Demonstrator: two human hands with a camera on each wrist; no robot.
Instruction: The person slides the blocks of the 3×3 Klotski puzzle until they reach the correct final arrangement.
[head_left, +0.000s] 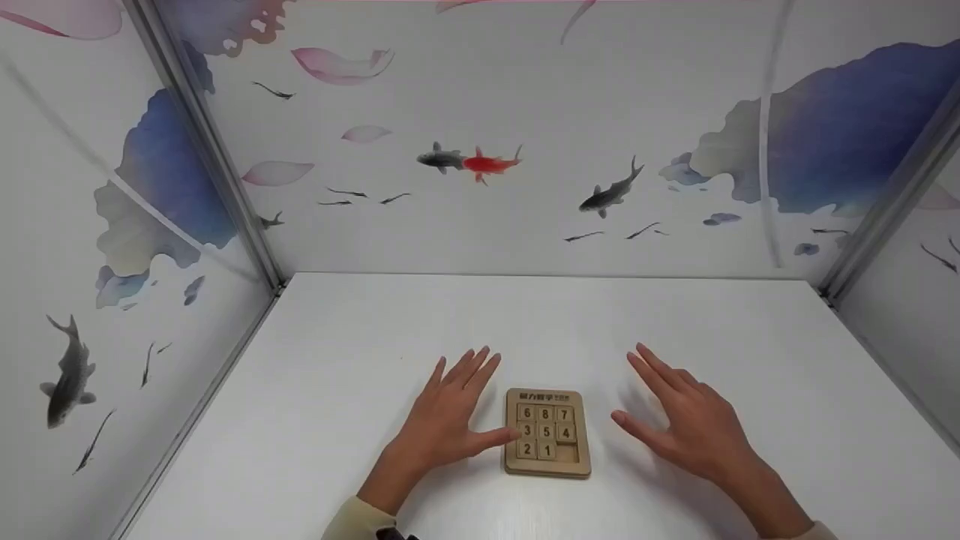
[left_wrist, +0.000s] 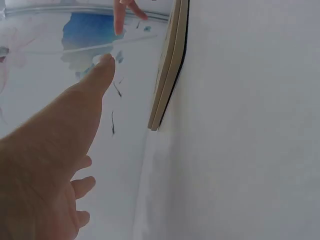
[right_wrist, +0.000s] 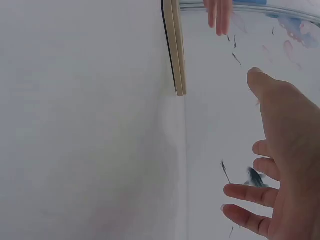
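Note:
A wooden number slide puzzle [head_left: 547, 466] lies flat on the white table, its square tiles reading 6 8 7, 3 5 4 and 2 1, with a gap at the lower right. To its left is my left hand [head_left: 444, 426], fingers spread, the thumb reaching over the puzzle's left edge; whether it touches cannot be told. My right hand [head_left: 694, 424] hovers to the right, apart from the puzzle, fingers extended and holding nothing. Only the puzzle's side edge [left_wrist: 169, 70] shows in the left wrist view, and likewise its edge [right_wrist: 175, 50] in the right wrist view.
The white table [head_left: 360, 322] is bounded by a back panel [head_left: 480, 232] and side panels printed with fish, petals and blue shapes. Metal posts [head_left: 217, 157] stand at the back corners.

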